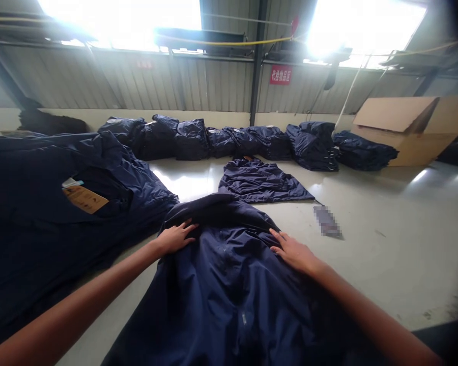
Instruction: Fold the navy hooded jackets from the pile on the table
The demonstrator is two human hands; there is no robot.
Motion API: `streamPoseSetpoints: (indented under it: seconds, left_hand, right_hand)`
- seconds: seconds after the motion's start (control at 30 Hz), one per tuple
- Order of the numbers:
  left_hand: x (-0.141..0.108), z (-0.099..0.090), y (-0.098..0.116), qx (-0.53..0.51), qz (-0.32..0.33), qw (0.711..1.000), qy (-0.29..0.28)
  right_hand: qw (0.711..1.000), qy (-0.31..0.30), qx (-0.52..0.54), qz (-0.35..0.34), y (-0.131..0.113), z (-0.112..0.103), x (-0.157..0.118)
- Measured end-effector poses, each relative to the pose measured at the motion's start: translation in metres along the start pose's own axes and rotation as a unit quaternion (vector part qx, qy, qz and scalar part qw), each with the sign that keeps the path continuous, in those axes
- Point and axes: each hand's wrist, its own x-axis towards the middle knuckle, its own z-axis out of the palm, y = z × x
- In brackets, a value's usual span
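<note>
A navy jacket (229, 290) lies spread on the pale floor in front of me, with its dark collar (213, 211) at the far end. My left hand (174, 238) rests flat on the jacket's left shoulder near the collar, and my right hand (294, 252) lies flat on its right shoulder. Neither hand grips the cloth, and the fingers of both are apart. Just left of my left hand is a large heap of navy garments (68, 229), with an orange-brown tag (86, 199) lying on top.
Another navy jacket (261, 181) lies flat beyond the collar. A blurred flat object (327, 221) sits on the floor to the right. Bundled navy garments (213, 142) line the base of the corrugated wall (213, 81). An open cardboard box (408, 127) stands at the back right.
</note>
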Motion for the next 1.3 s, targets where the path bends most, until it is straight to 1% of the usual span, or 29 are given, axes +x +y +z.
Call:
streamPoseSetpoints:
  seconds: [0.07, 0.13, 0.2, 0.23, 0.27, 0.33, 0.43, 0.53, 0.63, 0.7, 0.73, 0.8, 0.9, 0.97, 1.03, 1.13, 1.2, 1.27, 1.3]
  left_hand:
    - [-0.003, 0.001, -0.002, 0.019, 0.005, 1.0, 0.014]
    - [-0.007, 0.006, 0.002, 0.05, 0.009, 0.997, 0.061]
    - [-0.01, 0.012, 0.016, 0.07, 0.038, 0.989, 0.123]
    - [-0.01, 0.014, 0.027, 0.071, 0.064, 0.984, 0.15]
    - [-0.009, 0.015, 0.04, 0.064, 0.095, 0.979, 0.17]
    - [-0.005, 0.013, 0.075, 0.038, 0.172, 0.966, 0.191]
    - [0.006, 0.007, 0.14, 0.0, 0.302, 0.934, 0.192]
    - [0.017, 0.003, 0.206, -0.029, 0.407, 0.894, 0.185]
    - [0.028, 0.001, 0.26, -0.053, 0.471, 0.863, 0.175]
    - [0.036, 0.004, 0.286, -0.06, 0.491, 0.853, 0.167]
    - [0.04, 0.006, 0.295, -0.06, 0.495, 0.851, 0.163]
    - [0.046, 0.014, 0.306, -0.06, 0.5, 0.85, 0.154]
    - [0.051, 0.029, 0.309, -0.081, 0.497, 0.852, 0.144]
    - [0.05, 0.037, 0.306, -0.104, 0.492, 0.853, 0.141]
    - [0.047, 0.04, 0.302, -0.129, 0.488, 0.851, 0.142]
    - [0.043, 0.04, 0.298, -0.166, 0.472, 0.851, 0.163]
    - [0.043, 0.04, 0.296, -0.192, 0.448, 0.853, 0.186]
    - [0.045, 0.041, 0.294, -0.217, 0.421, 0.853, 0.217]
    - [0.046, 0.041, 0.293, -0.229, 0.406, 0.853, 0.234]
  right_hand:
    - [0.999, -0.001, 0.051, 0.008, 0.021, -0.014, -0.018]
    - [0.997, -0.002, 0.05, 0.061, 0.048, -0.025, -0.044]
    - [0.992, -0.018, 0.037, 0.122, 0.074, -0.031, -0.075]
    - [0.988, -0.031, 0.041, 0.144, 0.085, -0.033, -0.091]
    - [0.985, -0.044, 0.05, 0.16, 0.095, -0.034, -0.106]
    - [0.979, -0.058, 0.069, 0.184, 0.109, -0.033, -0.134]
    - [0.973, -0.053, 0.098, 0.202, 0.122, -0.025, -0.168]
    - [0.968, -0.022, 0.112, 0.224, 0.131, -0.012, -0.199]
    - [0.953, -0.004, 0.094, 0.287, 0.134, 0.006, -0.228]
    - [0.945, 0.005, 0.092, 0.314, 0.128, 0.017, -0.241]
    - [0.943, 0.016, 0.094, 0.319, 0.123, 0.022, -0.245]
    - [0.942, 0.052, 0.097, 0.317, 0.111, 0.031, -0.248]
    - [0.943, 0.096, 0.113, 0.298, 0.098, 0.038, -0.246]
    - [0.944, 0.121, 0.131, 0.277, 0.096, 0.039, -0.246]
    - [0.943, 0.144, 0.137, 0.268, 0.101, 0.034, -0.246]
    - [0.936, 0.17, 0.1, 0.293, 0.109, 0.013, -0.237]
    - [0.924, 0.207, 0.03, 0.321, 0.109, -0.009, -0.217]
    - [0.9, 0.284, -0.042, 0.329, 0.1, -0.035, -0.187]
    - [0.885, 0.333, -0.065, 0.318, 0.093, -0.047, -0.169]
